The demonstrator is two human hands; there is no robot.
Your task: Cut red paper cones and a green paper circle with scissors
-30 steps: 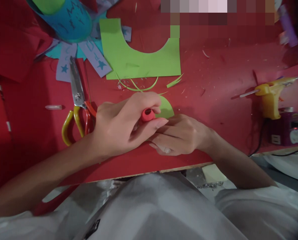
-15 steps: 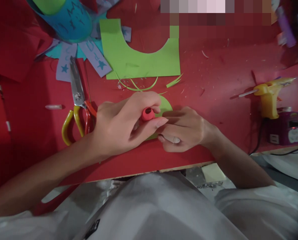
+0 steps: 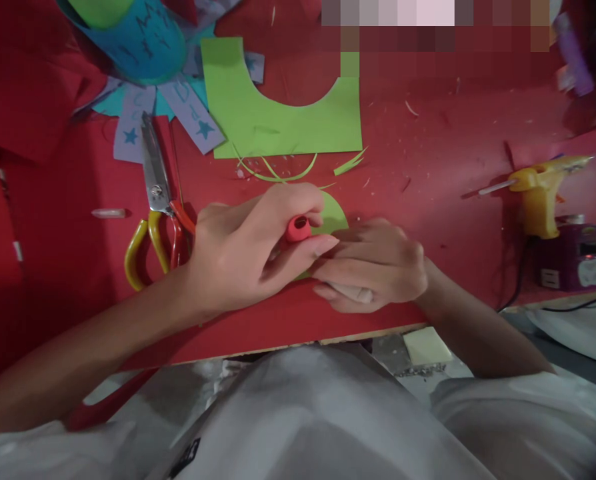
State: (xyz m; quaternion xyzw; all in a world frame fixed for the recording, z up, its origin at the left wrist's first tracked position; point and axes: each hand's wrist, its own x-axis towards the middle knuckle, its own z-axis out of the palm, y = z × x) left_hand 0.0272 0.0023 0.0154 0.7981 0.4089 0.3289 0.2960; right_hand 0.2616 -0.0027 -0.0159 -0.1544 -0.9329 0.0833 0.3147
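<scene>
My left hand (image 3: pixel 253 247) is closed around a small red cylinder (image 3: pixel 299 229), whose dark hollow end points up between thumb and forefinger. Right beside it, my right hand (image 3: pixel 373 263) has its fingers curled round a whitish object (image 3: pixel 351 291) that is mostly hidden. Beneath both hands lies a green rounded piece (image 3: pixel 334 212), largely covered by them. Beyond the hands is a green sheet (image 3: pixel 283 127) with a curved cut-out, and thin green strips (image 3: pixel 291 179) lie in front of it.
Scissors with yellow handles (image 3: pixel 155 190) and a red-handled tool (image 3: pixel 177 230) lie left of my left hand. A blue cup-like form (image 3: pixel 145 43) stands at the back left. On the right, a yellow glue gun (image 3: pixel 538 197) sits by a purple box (image 3: pixel 571 267) with cables.
My right hand has shifted slightly to the right and toward me, with more of the whitish object showing. My left hand keeps its hold on the red cylinder.
</scene>
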